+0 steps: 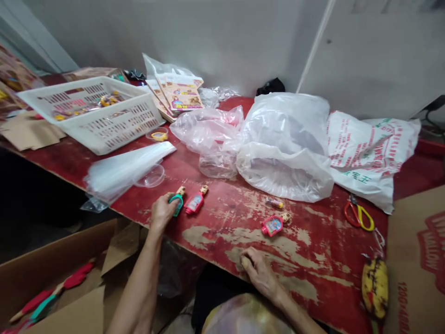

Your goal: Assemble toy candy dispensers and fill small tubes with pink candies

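Note:
My left hand (163,211) rests at the middle of the worn red table (229,222), its fingers closed around a teal plastic toy (176,205) with a tan tip. Just to its right lies a pink plastic toy (195,202) of similar shape. A second pink toy (273,226) lies farther right, with a small striped item (274,202) above it. My right hand (259,271) lies on the table's near edge, fingers loosely curled, and no object shows in it.
A white slotted plastic basket (114,132) holds small toys at the back left, beside printed cards (179,93). Clear plastic bags (285,153) and a printed white sack (368,153) fill the back right. Red-and-yellow scissors (359,214) lie near a cardboard box (417,260).

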A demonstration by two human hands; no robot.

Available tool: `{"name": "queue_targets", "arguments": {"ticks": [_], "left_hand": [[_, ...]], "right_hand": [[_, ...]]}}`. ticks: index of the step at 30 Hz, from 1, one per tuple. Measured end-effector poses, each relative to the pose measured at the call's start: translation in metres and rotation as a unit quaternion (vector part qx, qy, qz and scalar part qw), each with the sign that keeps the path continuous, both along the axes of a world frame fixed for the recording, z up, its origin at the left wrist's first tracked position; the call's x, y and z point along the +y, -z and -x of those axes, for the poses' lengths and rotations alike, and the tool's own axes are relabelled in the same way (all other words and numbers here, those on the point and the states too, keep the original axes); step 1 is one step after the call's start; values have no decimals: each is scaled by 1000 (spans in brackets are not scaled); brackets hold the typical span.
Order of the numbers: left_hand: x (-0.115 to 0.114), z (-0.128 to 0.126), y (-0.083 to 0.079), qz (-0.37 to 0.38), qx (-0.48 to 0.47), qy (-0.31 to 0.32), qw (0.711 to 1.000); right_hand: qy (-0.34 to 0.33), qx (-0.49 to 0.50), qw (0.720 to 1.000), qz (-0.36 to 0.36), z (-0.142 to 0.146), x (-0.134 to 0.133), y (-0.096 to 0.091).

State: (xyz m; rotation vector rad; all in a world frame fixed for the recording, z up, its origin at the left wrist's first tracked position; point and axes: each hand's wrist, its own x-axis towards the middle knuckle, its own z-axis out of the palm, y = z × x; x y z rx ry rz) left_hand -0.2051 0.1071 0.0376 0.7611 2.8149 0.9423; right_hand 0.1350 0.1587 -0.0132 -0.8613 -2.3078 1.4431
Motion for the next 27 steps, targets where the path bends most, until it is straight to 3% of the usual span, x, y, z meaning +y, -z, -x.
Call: {"name": "queue_targets", "arguments": {"ticks": [4, 7, 10, 13, 15, 19, 23, 27], "left_hand": [[13, -6, 6, 26, 123, 25, 992], [23, -24, 12, 76, 159, 128, 976], [31, -43, 19, 119, 135, 184, 966], [37, -56, 23, 151, 129, 156, 968], [39, -60, 22, 159, 119, 124, 972], [39, -62, 11, 149, 80, 83, 982], [36, -63, 3, 100, 19, 41, 994], [31, -66, 6, 0, -81, -3, 997]], "right_hand": [[2, 32, 999, -24, -1, 7, -9], [48, 54, 986, -148, -5, 32, -15], [123, -24, 934, -334, -3, 74, -19], [124, -192, 878, -421, 6, 117, -23], [105, -247, 864, -425, 12, 137, -24], [82, -252, 874, -406, 21, 156, -20], [75, -220, 902, -365, 25, 158, -14], [103, -153, 935, -303, 22, 141, -27]]}}
